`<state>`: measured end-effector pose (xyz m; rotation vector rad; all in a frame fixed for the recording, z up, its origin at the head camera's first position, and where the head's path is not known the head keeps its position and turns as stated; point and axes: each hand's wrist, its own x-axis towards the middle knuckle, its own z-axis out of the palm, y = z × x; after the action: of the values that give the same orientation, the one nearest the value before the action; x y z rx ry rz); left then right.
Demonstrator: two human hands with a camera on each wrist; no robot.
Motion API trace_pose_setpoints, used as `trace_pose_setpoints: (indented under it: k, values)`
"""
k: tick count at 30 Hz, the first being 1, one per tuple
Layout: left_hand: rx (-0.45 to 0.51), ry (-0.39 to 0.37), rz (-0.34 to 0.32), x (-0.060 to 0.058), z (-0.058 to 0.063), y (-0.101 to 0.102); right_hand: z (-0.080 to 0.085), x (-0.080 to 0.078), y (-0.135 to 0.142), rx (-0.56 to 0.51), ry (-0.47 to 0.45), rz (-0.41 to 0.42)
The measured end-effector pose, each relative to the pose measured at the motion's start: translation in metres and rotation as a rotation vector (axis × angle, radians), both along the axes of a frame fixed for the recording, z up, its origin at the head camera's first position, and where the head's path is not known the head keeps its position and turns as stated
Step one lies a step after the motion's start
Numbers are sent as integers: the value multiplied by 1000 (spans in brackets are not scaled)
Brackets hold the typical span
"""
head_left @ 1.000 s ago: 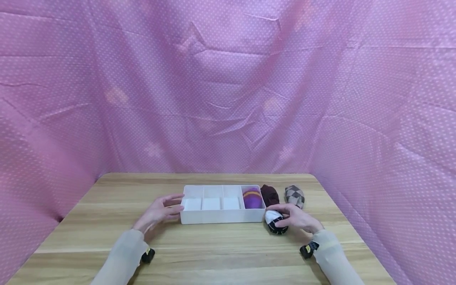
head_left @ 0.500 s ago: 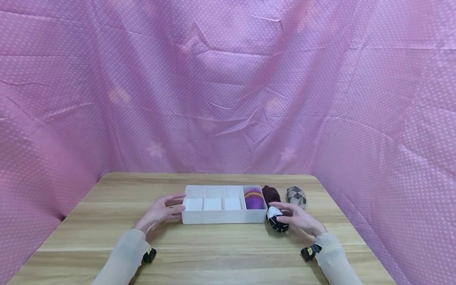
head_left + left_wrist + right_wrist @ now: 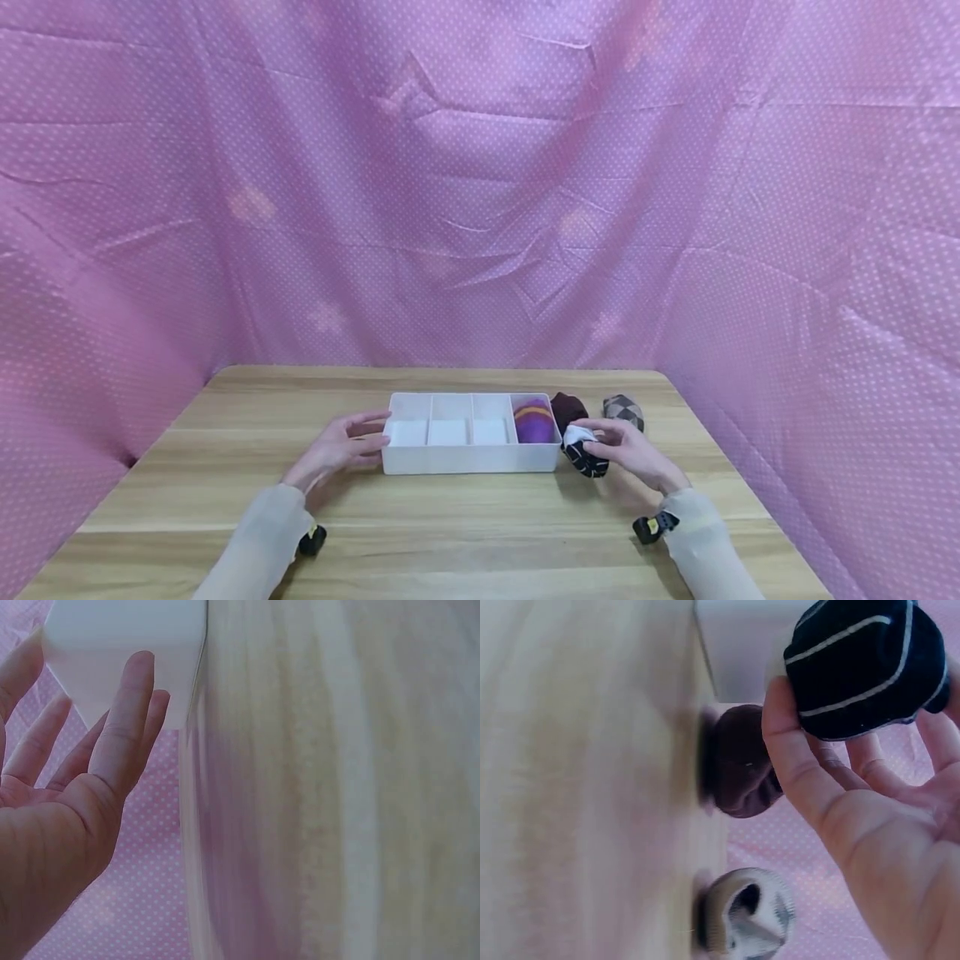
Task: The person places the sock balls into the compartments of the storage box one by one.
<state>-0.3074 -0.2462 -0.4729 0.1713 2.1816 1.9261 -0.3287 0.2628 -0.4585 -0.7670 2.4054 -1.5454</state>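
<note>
A black-and-white rolled sock [image 3: 586, 456] with thin white lines is gripped by my right hand [image 3: 633, 457] just off the box's right end. In the right wrist view this sock [image 3: 870, 667] hangs above the table between thumb and fingers. My left hand [image 3: 337, 446] rests nearly straight fingertips against the left end of the white divided box [image 3: 472, 458]; the left wrist view shows the fingers [image 3: 124, 727] by the box wall [image 3: 124, 622]. A purple rolled sock [image 3: 534, 423] with an orange stripe sits in the rightmost compartment. The other compartments hold nothing.
A dark maroon rolled sock [image 3: 567, 410] lies against the box's right end. Farther right is a grey-brown checked rolled sock [image 3: 624, 409], partly behind the right hand. Pink dotted cloth [image 3: 480, 208] hangs around the wooden table [image 3: 450, 533].
My right hand has lifted the black-and-white sock up off the table, tilting it slightly. The left hand stays at the box's left end.
</note>
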Motion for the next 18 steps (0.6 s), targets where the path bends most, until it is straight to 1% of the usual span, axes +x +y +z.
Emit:
trace_pose_setpoints:
  k: [4,11,18]
  values:
    - [-5,-6,-6,-1,2,-1,8,-1,-4,-17,13,0]
    - [-6,-3,-15,-1,5,-2,21,1,-12,-54,-9,-60]
    - [-7,-10,-12,-2,5,-3,32,0,-30,-90,-25,-59]
